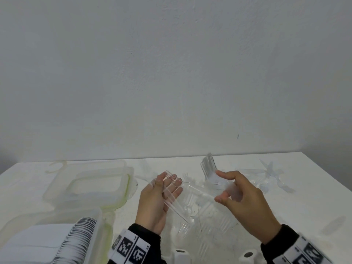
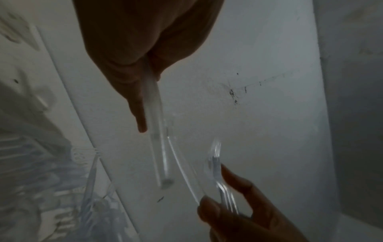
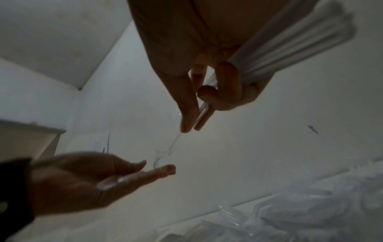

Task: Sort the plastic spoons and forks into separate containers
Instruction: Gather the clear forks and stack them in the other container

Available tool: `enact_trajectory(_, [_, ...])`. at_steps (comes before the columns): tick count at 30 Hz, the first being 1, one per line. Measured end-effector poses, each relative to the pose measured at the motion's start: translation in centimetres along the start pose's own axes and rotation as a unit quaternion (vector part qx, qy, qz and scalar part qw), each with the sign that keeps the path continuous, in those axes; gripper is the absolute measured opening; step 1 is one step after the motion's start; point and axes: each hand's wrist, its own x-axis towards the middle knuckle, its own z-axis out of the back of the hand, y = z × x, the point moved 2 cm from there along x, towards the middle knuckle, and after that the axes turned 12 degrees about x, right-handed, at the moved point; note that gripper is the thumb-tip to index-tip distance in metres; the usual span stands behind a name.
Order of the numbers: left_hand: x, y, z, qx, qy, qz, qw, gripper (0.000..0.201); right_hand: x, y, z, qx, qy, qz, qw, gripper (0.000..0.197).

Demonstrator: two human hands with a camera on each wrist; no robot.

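**Forks between both hands**

Forks of clear, thin plastic [image 1: 174, 195] lie across the left hand's [image 1: 156, 202] flat, spread palm above the table [image 1: 285, 212]. The right hand [image 1: 245, 202] pinches one fork handle [image 3: 202, 113] between thumb and forefinger and clasps a ribbed white bundle [image 1: 209, 170]. Loose cutlery [image 1: 270, 178] behind is blurred, hard to tell apart.
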Motion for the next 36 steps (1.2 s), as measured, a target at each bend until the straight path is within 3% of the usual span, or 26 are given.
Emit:
enact_trajectory(8, [-0.4, 0.0, -0.8, 0.01, 0.002, 0.029, 1.0, 0.03, -0.5, 0.5, -1.6, -0.133, 0.068, 0.062, 0.987, 0.053])
enact_trajectory(17, [-0.6, -0.3, -1.2, 0.026, 0.003, 0.063, 0.998, 0.034, -1.0, 1.0, -2.7, -0.194, 0.112, 0.054, 0.973, 0.05])
enact_trajectory(21, [-0.7, -0.4, -1.0, 0.015, -0.012, 0.073, 0.997, 0.022, -1.2, 0.6, -3.0, -0.207, 0.13, 0.07, 0.967, 0.061])
enact_trajectory(23, [-0.8, -0.5, -0.9, 0.017, -0.011, 0.072, 0.997, 0.022, -1.3, 0.8, -3.1, -0.217, 0.153, 0.057, 0.963, 0.053])
enact_trajectory(26, [-0.4, 0.0, -0.5, 0.021, 0.007, 0.064, 0.998, 0.025, -0.9, 1.4, -3.2, -0.142, 0.203, 0.013, 0.969, 0.043])
enact_trajectory(30, [-0.3, 0.6, -0.6, 0.043, 0.054, 0.057, 0.996, 0.032, 1.1, 0.7, -2.8, 0.035, 0.177, -0.046, 0.983, 0.03])
enact_trajectory(36, [-1.4, 0.4, -1.8, 0.092, 0.093, 0.01, 0.991, 0.04, 2.8, -0.3, -4.0, 0.071, 0.165, -0.103, 0.978, 0.035])
